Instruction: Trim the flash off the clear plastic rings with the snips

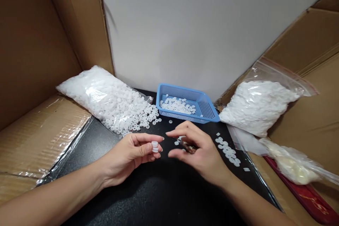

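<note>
My left hand (132, 150) pinches a short stack of white plastic rings (155, 146) between thumb and fingers, over the black tabletop. Facing it on the right is my right hand (197, 148), its thumb and forefinger apart with nothing between their tips. A small brownish, shiny patch shows by its curled lower fingers; I cannot make out what it is. A few loose white rings (177, 143) lie behind the right fingers, partly hidden. Right of that hand, more white rings (227, 152) lie in a loose group on the table.
Behind the hands stands a blue perforated basket (188, 116) with white rings inside. At the left, a clear bag (97, 95) spills rings onto the black table (148, 197). A zip bag (259, 106) of white pieces, a smaller bag (293, 166) and a red item (304, 194) lie right.
</note>
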{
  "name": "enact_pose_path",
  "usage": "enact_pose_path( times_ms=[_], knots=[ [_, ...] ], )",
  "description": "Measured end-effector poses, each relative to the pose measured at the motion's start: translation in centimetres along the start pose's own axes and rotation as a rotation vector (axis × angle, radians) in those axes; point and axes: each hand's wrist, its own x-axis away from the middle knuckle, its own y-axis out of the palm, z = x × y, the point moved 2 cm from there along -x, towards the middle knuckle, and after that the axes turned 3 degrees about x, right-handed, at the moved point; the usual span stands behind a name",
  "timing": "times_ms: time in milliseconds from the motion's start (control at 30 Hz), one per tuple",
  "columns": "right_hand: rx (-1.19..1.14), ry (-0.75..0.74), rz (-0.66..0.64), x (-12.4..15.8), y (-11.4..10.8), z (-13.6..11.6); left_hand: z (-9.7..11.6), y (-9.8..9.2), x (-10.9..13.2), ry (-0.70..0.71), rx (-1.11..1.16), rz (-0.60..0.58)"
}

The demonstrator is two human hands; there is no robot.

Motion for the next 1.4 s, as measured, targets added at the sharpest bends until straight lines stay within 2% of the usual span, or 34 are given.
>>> enact_pose_path(
  times_ms=[133, 300, 400, 600, 833, 1067, 1167, 1300, 1400],
  knots=[
    [-0.048, -0.123, -0.010, -0.6, 1.9, -2.3, 0.1, 0.0, 0.0, 0.056, -0.024, -0.043],
    [-0.088, -0.171, 0.031, -1.2, 2.7, -2.4, 0.2, -0.3, -0.2, 0.111, -0.028, -0.072],
    [-0.154, -0.141, 0.048, -1.2, 2.7, -2.3, 0.2, -0.4, -0.2, 0.119, -0.048, -0.083],
    [-0.245, -0.068, -0.001, -1.0, 2.7, -2.3, 0.2, -0.2, -0.1, 0.140, -0.061, -0.108],
    [-0.393, 0.050, -0.045, -0.8, 2.4, -2.8, 0.4, 0.5, 0.2, 0.167, -0.060, -0.192],
    [-0.353, 0.093, -0.112, -1.1, 1.8, -3.5, 0.5, 0.7, 0.4, 0.154, -0.053, -0.221],
    [-0.267, 0.012, -0.095, -1.1, 1.5, -3.5, 0.4, 0.7, 0.5, 0.164, -0.058, -0.174],
    [-0.115, -0.199, -0.044, -1.0, 0.8, -3.4, 0.8, 0.8, 0.5, 0.187, -0.016, -0.128],
    [0.085, -0.363, -0.020, -0.9, 0.3, -3.3, 1.1, 0.7, 0.4, 0.182, 0.029, -0.079]
  ],
)
